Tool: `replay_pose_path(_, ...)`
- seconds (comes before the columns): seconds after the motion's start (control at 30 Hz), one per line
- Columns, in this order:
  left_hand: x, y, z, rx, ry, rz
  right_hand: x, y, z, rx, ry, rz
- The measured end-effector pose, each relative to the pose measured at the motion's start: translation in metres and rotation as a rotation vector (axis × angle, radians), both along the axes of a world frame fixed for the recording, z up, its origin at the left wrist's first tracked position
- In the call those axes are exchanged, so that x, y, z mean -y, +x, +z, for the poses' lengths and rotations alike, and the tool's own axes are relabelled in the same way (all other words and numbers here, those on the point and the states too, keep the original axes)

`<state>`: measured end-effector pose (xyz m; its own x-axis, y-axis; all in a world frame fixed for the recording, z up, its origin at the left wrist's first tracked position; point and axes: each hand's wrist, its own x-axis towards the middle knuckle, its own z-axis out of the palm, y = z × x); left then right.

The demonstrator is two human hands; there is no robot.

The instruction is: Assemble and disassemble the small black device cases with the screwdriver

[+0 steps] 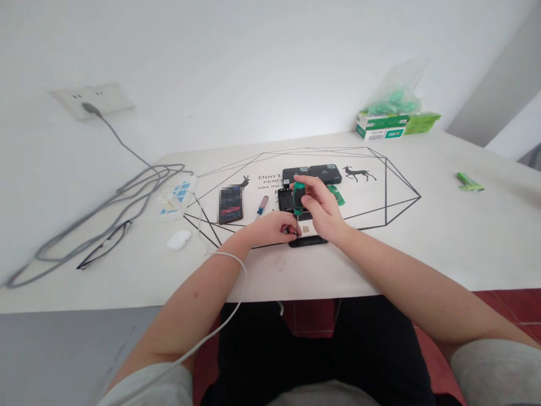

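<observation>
Two hands on one little job here, just below the centre of the frame. The right hand [323,206] is wrapped around the handle of a green-and-black screwdriver [299,194], held pretty much upright — my guess is that's to keep the shaft square to whatever's under it. The left hand [276,226] has its fingers drawn in narrow by the lower shaft, probably to steady the tip or the part. Can't tell if they're actually pinching anything, too small and half hidden.

Under both hands sits a black casing [308,241] with a pale piece [310,228] in it, close to the near edge of the white desk [443,242], likely so the forearms can come in at an easy angle. Right above, mid-frame, are two black boxes [325,173] side by side, with a dark shell [285,199] and a green circuit board [338,195] just below them, all in easy reach I'd say. Left of centre there's a second screwdriver [262,204] lying beside a phone [231,204].

Containers: upper right has a clear plastic bag [401,84] with green stuff bunched inside (no idea what), resting on small green-and-white boxes [382,124] — can't see into those. At left, a small white case [179,239] looks closed, so contents unknown.
</observation>
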<state>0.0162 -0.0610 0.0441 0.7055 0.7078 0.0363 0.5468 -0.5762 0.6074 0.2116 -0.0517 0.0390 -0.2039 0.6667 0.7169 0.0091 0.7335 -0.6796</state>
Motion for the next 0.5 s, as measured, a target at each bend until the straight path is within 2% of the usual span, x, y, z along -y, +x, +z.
replay_pose_path(0.17, 0.003, 0.004, 0.002, -0.027, -0.006, 0.004, 0.003, -0.003, 0.005, 0.056, 0.124, -0.084)
replay_pose_path(0.27, 0.003, 0.004, 0.002, -0.016, 0.026, 0.043, -0.001, 0.0, 0.006, 0.025, 0.126, -0.1)
replay_pose_path(0.37, -0.004, -0.004, 0.002, -0.014, 0.113, 0.146, -0.012, 0.009, 0.007, -0.031, 0.095, -0.19)
replay_pose_path(0.5, -0.019, -0.023, -0.004, -0.094, 0.325, 0.29, -0.03, 0.02, 0.007, -0.04, 0.059, -0.304)
